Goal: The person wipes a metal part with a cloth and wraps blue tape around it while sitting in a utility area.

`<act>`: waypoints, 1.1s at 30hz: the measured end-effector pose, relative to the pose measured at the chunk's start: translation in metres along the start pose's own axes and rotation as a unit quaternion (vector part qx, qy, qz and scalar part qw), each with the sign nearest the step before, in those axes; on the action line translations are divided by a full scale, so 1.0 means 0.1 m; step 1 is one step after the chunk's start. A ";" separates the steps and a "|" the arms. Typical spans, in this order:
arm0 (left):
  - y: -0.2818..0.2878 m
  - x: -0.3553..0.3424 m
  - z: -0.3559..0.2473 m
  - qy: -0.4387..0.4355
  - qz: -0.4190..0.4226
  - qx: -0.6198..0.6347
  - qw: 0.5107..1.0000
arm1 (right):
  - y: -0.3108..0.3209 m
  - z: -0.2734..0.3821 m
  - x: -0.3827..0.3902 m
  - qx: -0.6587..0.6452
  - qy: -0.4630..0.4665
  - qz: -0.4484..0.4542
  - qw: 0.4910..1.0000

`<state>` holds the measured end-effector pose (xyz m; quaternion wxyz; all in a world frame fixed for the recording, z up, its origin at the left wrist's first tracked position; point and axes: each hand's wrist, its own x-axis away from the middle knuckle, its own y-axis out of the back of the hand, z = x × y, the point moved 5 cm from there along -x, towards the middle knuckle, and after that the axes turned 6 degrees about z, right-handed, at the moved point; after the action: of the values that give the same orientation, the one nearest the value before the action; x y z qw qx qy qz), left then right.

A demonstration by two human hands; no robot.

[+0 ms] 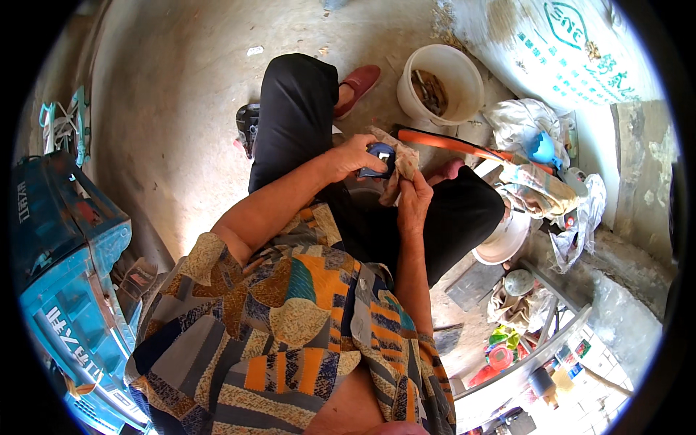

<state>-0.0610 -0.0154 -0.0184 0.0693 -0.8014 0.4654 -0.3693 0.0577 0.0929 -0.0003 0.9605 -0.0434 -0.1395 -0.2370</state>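
Note:
Over my lap, my left hand is closed round a small dark blue object, compact like a tape measure, with a pale patch on its face. A dirty beige rag lies against its right side. My right hand pinches the lower right part of that rag between thumb and fingers. The two hands are close together, with the cloth between them. Part of the blue object is hidden by my left fingers and the rag.
A white bucket with brownish contents stands ahead on the floor. Beside my right knee lies a long orange and black tool. Plastic bags and a pale basin are to the right. A blue toolbox stands at my left.

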 end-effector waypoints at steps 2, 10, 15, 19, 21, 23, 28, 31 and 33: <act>-0.01 0.03 -0.07 0.008 -0.005 -0.009 1.000 | -0.01 0.09 0.01 -0.013 0.014 -0.009 1.000; -0.09 0.03 -0.08 0.017 0.008 -0.039 0.999 | 0.01 0.14 0.00 -0.007 0.034 -0.024 0.999; -0.12 0.04 -0.08 0.023 0.015 -0.057 0.998 | 0.00 0.19 0.03 -0.024 -0.030 -0.010 0.999; -0.12 0.03 -0.04 0.042 0.016 -0.104 0.994 | 0.01 0.06 -0.03 -0.002 0.060 0.007 0.998; -0.12 0.03 -0.06 0.033 0.026 -0.107 0.993 | 0.00 0.07 -0.06 0.049 0.119 0.033 0.991; -0.10 0.02 -0.07 0.023 0.023 -0.103 0.994 | -0.01 0.03 -0.07 0.035 0.081 0.017 0.996; 0.00 0.01 -0.11 -0.020 -0.020 -0.075 0.997 | 0.04 -0.01 -0.10 -0.014 0.027 -0.008 0.999; 0.08 -0.03 -0.06 -0.024 -0.040 -0.054 0.997 | 0.05 -0.03 -0.11 -0.021 0.031 -0.010 0.999; 0.09 -0.05 -0.05 -0.054 -0.052 -0.030 0.997 | 0.05 -0.05 -0.11 -0.037 0.017 -0.011 0.999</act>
<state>-0.0719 -0.0154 -0.0218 0.0508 -0.8448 0.4301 -0.3143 0.0514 0.1012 -0.0088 0.9577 -0.0736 -0.1144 -0.2537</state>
